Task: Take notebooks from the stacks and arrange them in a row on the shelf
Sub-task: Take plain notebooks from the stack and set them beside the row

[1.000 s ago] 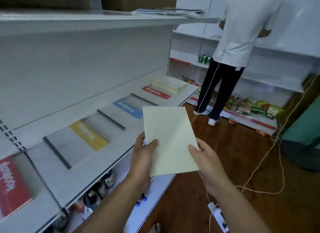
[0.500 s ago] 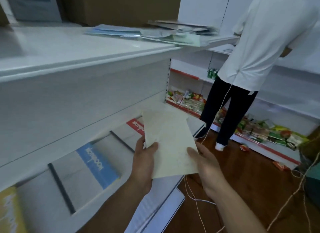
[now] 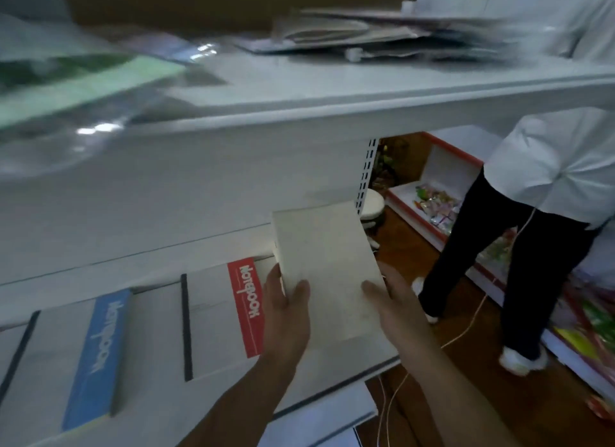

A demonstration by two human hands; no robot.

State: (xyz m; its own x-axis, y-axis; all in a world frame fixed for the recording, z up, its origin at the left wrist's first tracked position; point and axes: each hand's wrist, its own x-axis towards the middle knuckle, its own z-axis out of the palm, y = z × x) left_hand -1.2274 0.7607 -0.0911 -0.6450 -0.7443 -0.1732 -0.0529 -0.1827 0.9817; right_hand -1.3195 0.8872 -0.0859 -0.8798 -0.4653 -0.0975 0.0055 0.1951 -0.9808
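I hold a pale cream notebook [image 3: 327,267], plain side up, over the right end of the white shelf [image 3: 309,373]. My left hand [image 3: 288,310] grips its left edge with the thumb on top. My right hand [image 3: 397,308] grips its right edge the same way. On the shelf lie a notebook with a red band [image 3: 246,308] just left of my left hand, and a notebook with a blue band [image 3: 95,360] further left. The stack of notebooks at the shelf's end is hidden behind the held one.
An upper shelf [image 3: 332,93] juts out above, with blurred papers [image 3: 366,37] and a green item [image 3: 83,80] on it. A person in a white shirt and dark trousers [image 3: 519,240] stands close on the right. Cables [image 3: 462,333] trail on the wooden floor.
My view has swung right and upward along the shelf. Both hands have carried the cream notebook toward the shelf's right end, past the blue-banded one to beside the red-banded one.
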